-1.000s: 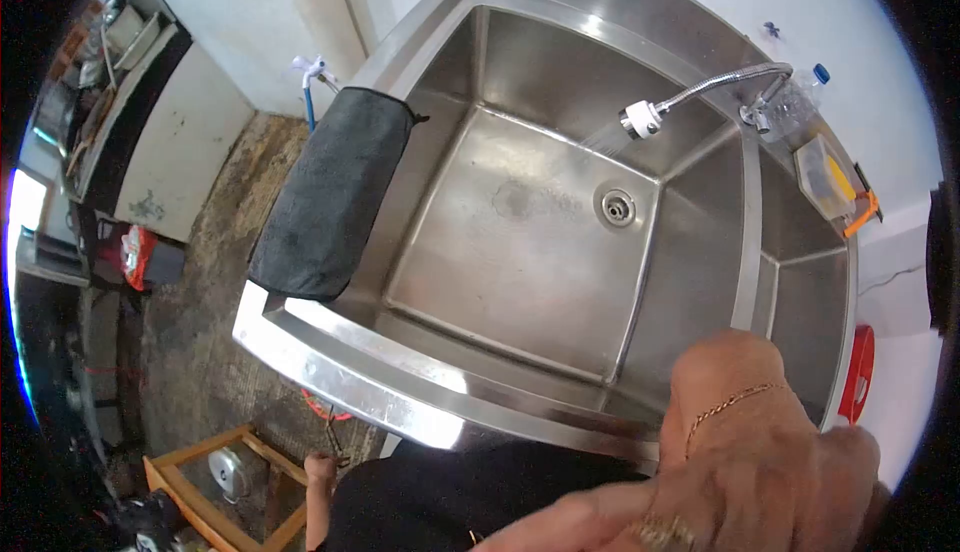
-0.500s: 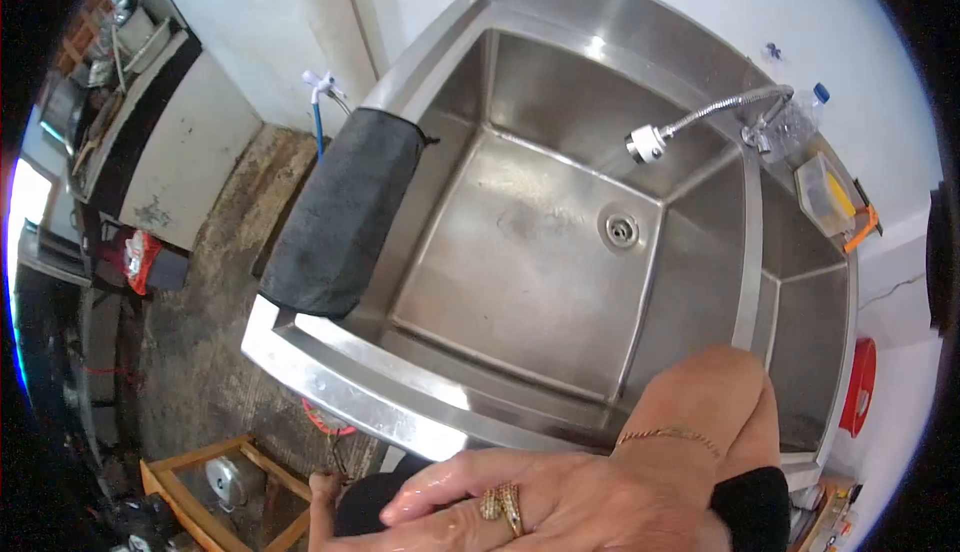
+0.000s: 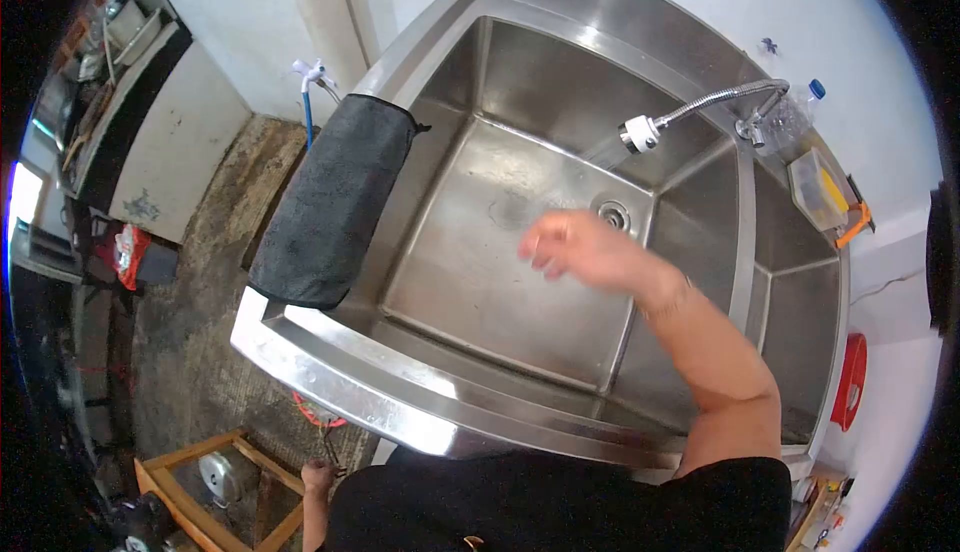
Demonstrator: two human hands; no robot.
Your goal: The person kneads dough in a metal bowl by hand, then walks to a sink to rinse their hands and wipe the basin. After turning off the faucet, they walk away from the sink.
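Observation:
My right hand [image 3: 585, 250] is over the large basin of a stainless steel sink [image 3: 510, 322], just left of the drain [image 3: 612, 216]. Its fingers are loosely bent and apart, a little blurred, with nothing in them. Water runs from the white-headed flexible faucet [image 3: 640, 134] beyond the hand. Low at the left, beside my body and outside the sink, hangs my left hand [image 3: 318, 477], small in view with its fingers curled in. A dark grey cloth [image 3: 335, 202] is draped over the sink's left rim.
A smaller basin [image 3: 795, 312] adjoins on the right. On the back right ledge are a plastic bottle [image 3: 800, 117], a clear container [image 3: 818, 190] and an orange-handled item [image 3: 855, 224]. A wooden frame [image 3: 180, 507] with a metal pot [image 3: 222, 477] stands on the floor at lower left.
My right hand has moved from close under the camera out over the large basin, its arm reaching forward. My left hand stays low at the left. The view has shifted slightly.

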